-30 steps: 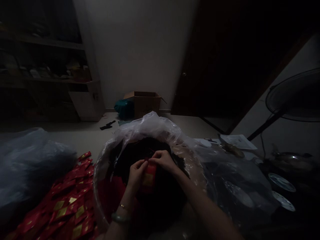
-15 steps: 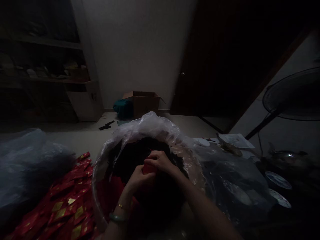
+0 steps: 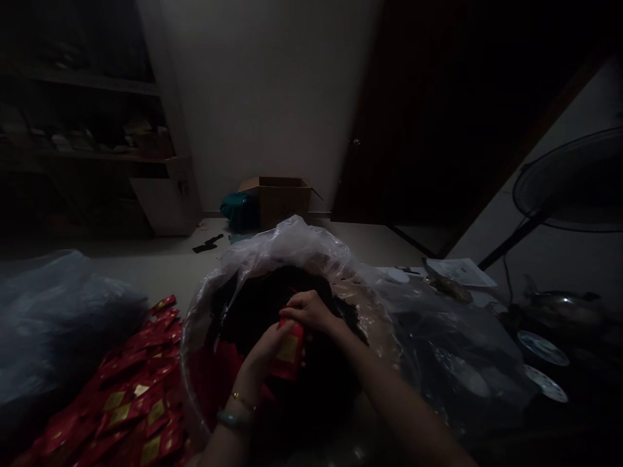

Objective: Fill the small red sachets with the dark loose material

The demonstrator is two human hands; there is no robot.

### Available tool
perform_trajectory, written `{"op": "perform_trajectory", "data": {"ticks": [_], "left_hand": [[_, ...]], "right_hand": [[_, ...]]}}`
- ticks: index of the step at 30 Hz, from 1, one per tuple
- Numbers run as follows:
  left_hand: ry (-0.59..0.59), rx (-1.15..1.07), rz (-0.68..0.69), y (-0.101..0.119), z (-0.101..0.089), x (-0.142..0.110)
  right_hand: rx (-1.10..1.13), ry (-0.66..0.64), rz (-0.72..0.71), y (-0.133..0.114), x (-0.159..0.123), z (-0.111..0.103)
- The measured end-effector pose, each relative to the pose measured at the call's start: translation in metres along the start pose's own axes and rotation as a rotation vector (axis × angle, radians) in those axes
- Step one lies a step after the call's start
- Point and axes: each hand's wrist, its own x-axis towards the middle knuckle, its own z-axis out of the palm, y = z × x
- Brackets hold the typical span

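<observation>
Both my hands are closed on a small red packet [image 3: 291, 353] with a gold label. My left hand [image 3: 267, 344] wraps round its left side, the fingers passing behind it. My right hand [image 3: 311, 311] grips the top edge from the right. The packet is held over a wide container lined with a clear plastic bag [image 3: 296, 237]. Dark loose material [image 3: 267, 285] fills much of the bag. Deep red [image 3: 214, 370] shows inside at the left, too dim to make out.
Many similar red packets [image 3: 131, 395] lie heaped at the left beside a large plastic bag [image 3: 58, 311]. An open cardboard box [image 3: 285, 198] and a teal bag [image 3: 241, 209] stand by the wall. At the right are clear plastic sheeting [image 3: 457, 350], dishes [image 3: 542, 347] and a standing fan [image 3: 574, 181].
The packet was first pinched at its top by both hands, then mostly covered by them. Now its gold label shows again, with my left hand round its side and my right hand at the top.
</observation>
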Motion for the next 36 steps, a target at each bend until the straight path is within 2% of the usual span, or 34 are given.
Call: {"op": "perform_trajectory", "data": {"ticks": [3,6,9,13,16,19,21,24,27,30,33,36], "left_hand": [[0.022,0.132,0.059,0.0,0.001,0.0],[0.088,0.092,0.069,0.002,0.003,-0.002],[0.119,0.075,0.095,0.006,0.006,-0.005],[0.135,0.053,0.151,0.008,0.007,-0.006],[0.121,0.041,0.192,0.006,0.006,-0.005],[0.111,0.049,0.215,0.003,0.004,-0.003],[0.118,0.07,0.215,0.001,0.003,-0.001],[0.107,0.128,0.203,-0.002,0.002,0.0],[0.091,0.196,0.208,-0.005,0.004,-0.001],[0.084,0.251,0.183,-0.005,0.009,-0.003],[0.105,0.282,0.166,-0.003,0.014,-0.006],[0.13,0.273,0.184,-0.001,0.013,-0.006]], "right_hand": [[0.01,-0.017,0.076,-0.002,-0.001,-0.004],[-0.014,0.064,0.151,0.011,-0.012,-0.015],[-0.246,0.11,0.29,0.037,-0.041,-0.027],[-0.495,-0.038,0.528,0.074,-0.089,-0.027],[-0.431,-0.018,0.558,0.092,-0.11,-0.018],[-0.307,0.084,0.526,0.099,-0.114,-0.018],[-0.231,0.173,0.475,0.094,-0.109,-0.026],[-0.111,0.237,0.352,0.066,-0.096,-0.046],[-0.05,0.077,0.248,0.022,-0.077,-0.06],[-0.039,-0.053,0.185,-0.014,-0.056,-0.058],[-0.011,-0.133,0.152,-0.029,-0.041,-0.048],[-0.014,-0.125,0.139,-0.029,-0.034,-0.042]]}}
